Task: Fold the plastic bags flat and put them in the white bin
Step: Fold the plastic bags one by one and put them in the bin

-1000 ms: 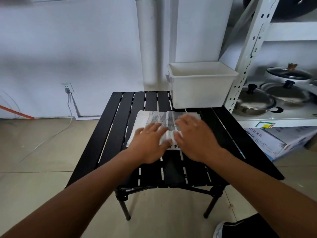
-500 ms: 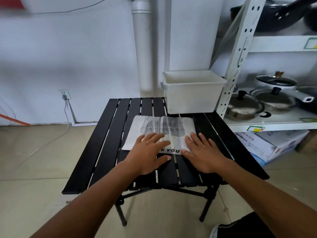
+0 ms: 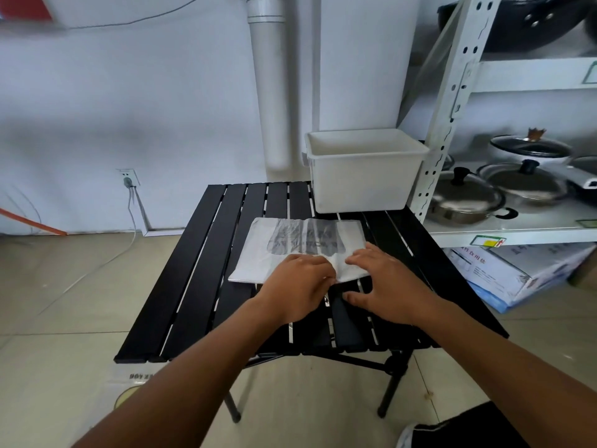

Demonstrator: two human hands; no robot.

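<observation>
Lying flat across the middle slats of the black table point(image 3: 200, 270), the bag point(image 3: 290, 240) is a pale translucent sheet with grey print showing through its far half. Both hands work its near edge. The left hand point(image 3: 298, 287) sits palm down on the near middle of the bag, fingers curled toward 2 o'clock, and seems to pinch the plastic at its fingertips; the grip itself is hidden under the knuckles, so I cannot tell how firmly it holds. The right hand point(image 3: 384, 286) is at 3 o'clock from the left, just beside it, with its fingers point(image 3: 361, 255) spread over the bag's near right corner and the thumb stretched out below on a bare slat. That corner is lifted a little off the table and creased, caught under the fingers. The two hands nearly touch where the plastic bunches between them.

At 12 o'clock from the bag, on the far right part of the table, stands the bin point(image 3: 365, 185), white, upright, open at the top; its inside cannot be seen. Bin and bag are near but apart. At 3 o'clock stands a white shelf point(image 3: 452, 101) bearing lidded pots point(image 3: 465, 198), with a box point(image 3: 517, 270) on the floor beneath.
</observation>
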